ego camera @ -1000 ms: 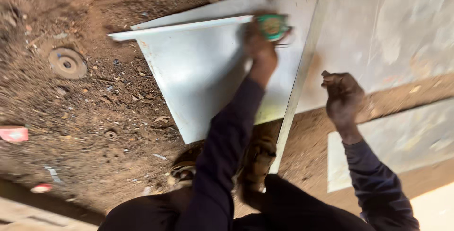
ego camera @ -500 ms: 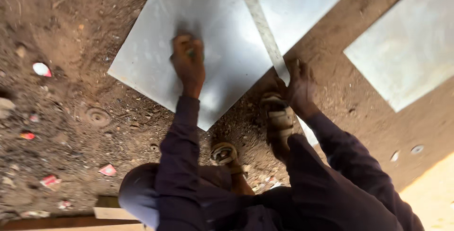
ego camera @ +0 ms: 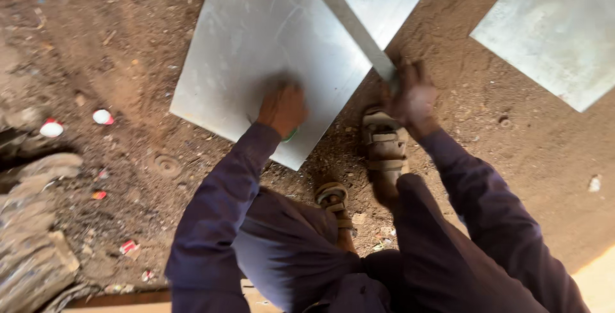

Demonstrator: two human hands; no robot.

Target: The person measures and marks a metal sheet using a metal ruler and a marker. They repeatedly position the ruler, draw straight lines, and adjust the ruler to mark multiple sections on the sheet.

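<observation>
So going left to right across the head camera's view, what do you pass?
Red-and-white scraps on the dirt → grey metal sheet → left hand pressing on it → sandalled foot → right hand on the straight metal strip → second sheet.

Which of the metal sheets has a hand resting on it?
The big sheet at centre: the left hand presses on it. The sheet at right lies untouched.

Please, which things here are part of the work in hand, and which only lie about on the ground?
In use:
- left hand, pressing a green object onto the grey metal sheet
- right hand, at the end of the long metal strip

Lying about:
- second metal sheet
- red-and-white scraps
- round metal disc in the dirt
</observation>
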